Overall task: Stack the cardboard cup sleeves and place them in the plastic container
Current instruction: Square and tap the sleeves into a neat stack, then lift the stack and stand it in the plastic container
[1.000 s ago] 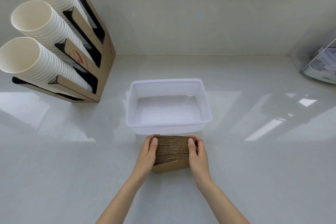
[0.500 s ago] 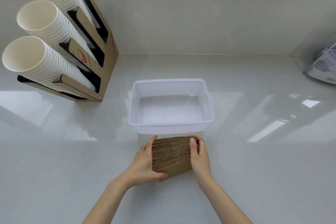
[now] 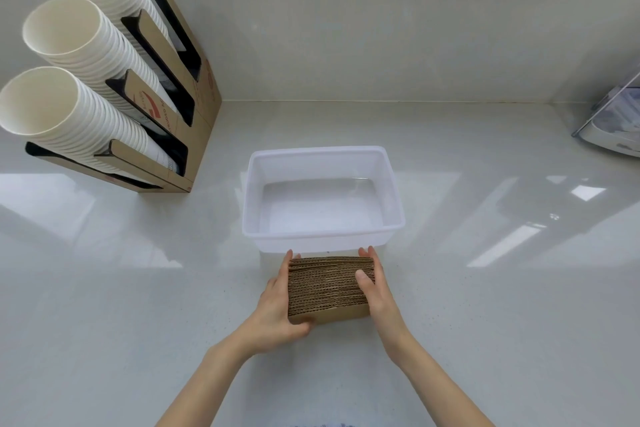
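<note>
Cardboard sleeves [image 3: 327,286], gathered into one thick stack, sit clamped between my two hands on the pale counter [image 3: 485,305], just in front of the plastic container [image 3: 393,184]. My left hand [image 3: 277,305] grips the stack's left end, thumb tucked under the near bottom corner; my right hand [image 3: 379,291] presses the right end, thumb lying across the corrugated edges. The container stands with nothing visible in it. Paper cups [image 3: 86,55] fill a cardboard rack [image 3: 204,90] at far left.
</note>
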